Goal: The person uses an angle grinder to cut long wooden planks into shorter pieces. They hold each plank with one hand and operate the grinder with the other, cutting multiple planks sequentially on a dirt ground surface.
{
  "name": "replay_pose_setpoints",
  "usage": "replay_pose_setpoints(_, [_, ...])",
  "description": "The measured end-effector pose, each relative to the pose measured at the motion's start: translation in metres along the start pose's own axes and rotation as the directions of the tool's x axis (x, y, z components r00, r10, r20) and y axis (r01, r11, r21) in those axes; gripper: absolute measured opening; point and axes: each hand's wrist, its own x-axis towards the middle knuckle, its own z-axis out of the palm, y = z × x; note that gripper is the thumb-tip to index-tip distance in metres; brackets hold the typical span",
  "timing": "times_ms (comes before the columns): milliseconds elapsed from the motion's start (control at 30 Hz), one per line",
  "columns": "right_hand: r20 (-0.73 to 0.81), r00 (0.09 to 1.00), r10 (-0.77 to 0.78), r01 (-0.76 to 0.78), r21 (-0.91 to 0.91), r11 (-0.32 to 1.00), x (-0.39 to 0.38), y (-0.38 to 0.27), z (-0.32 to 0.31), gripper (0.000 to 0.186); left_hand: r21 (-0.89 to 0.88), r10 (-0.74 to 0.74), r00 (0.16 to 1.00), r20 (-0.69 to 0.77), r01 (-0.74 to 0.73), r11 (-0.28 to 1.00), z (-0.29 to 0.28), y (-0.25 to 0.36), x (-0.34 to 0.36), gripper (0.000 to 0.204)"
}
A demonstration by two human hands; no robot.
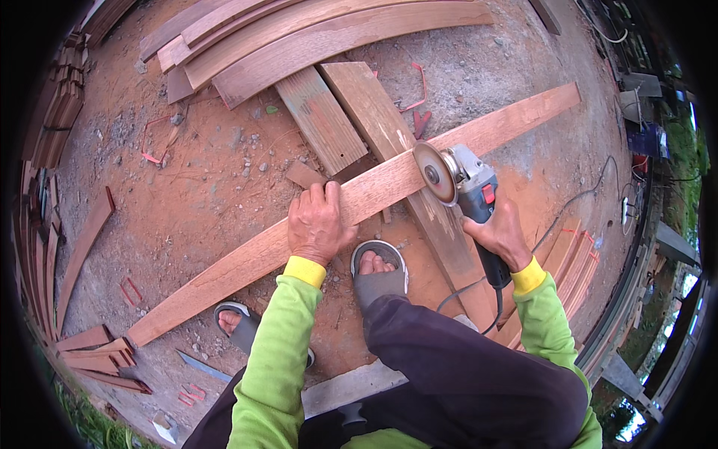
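A long reddish wooden plank (247, 263) runs slantwise from the lower left to the upper right. It rests across a thicker weathered board (441, 232). My left hand (319, 223) grips the plank near its middle, the fingers bent over its far edge. In my right hand (502, 233) is an angle grinder (479, 196) with a dark body, a metal head and a red switch. Its round disc (435, 173) stands on edge at the plank, right of my left hand. Whether the disc touches the wood or spins, I cannot tell.
Several planks (321, 45) are stacked at the far side, and more boards (572, 273) lie at the right. The grinder's cord (576, 196) trails over the dirt. My sandalled foot (379, 273) is close below the plank. Offcuts (97, 352) lie at the lower left.
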Motion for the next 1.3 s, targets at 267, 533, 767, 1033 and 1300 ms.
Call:
replay_pose_setpoints(267, [0.006,1.000,0.004,-0.004,0.009,1.000,0.0005,-0.0017,-0.0006,0.059,0.001,-0.001,1.000,0.008,0.001,1.000,-0.0004,0.0005,0.0002,0.058])
replay_pose_setpoints(533, [-0.004,1.000,-0.016,0.016,0.025,1.000,0.0029,-0.0001,0.0009,0.059,0.005,0.001,1.000,-0.001,-0.001,1.000,-0.0007,0.0008,0.0001,0.058])
replay_pose_setpoints(767, [-0.014,1.000,-0.006,0.007,0.012,1.000,0.0039,-0.0004,0.0010,0.057,0.001,0.008,1.000,-0.004,-0.008,1.000,-0.0006,0.0004,0.0008,0.057])
replay_pose_setpoints(1033, [-0.021,1.000,-0.010,0.010,0.009,1.000,0.0058,-0.0059,0.0001,0.057,0.000,0.008,1.000,-0.001,-0.008,1.000,-0.0011,0.0000,0.0004,0.057])
replay_pose_setpoints(1300, [-0.023,1.000,-0.019,0.019,-0.019,1.000,0.0080,-0.0009,0.0024,0.056,-0.001,0.005,1.000,-0.001,-0.005,1.000,-0.0009,0.0006,0.0008,0.056])
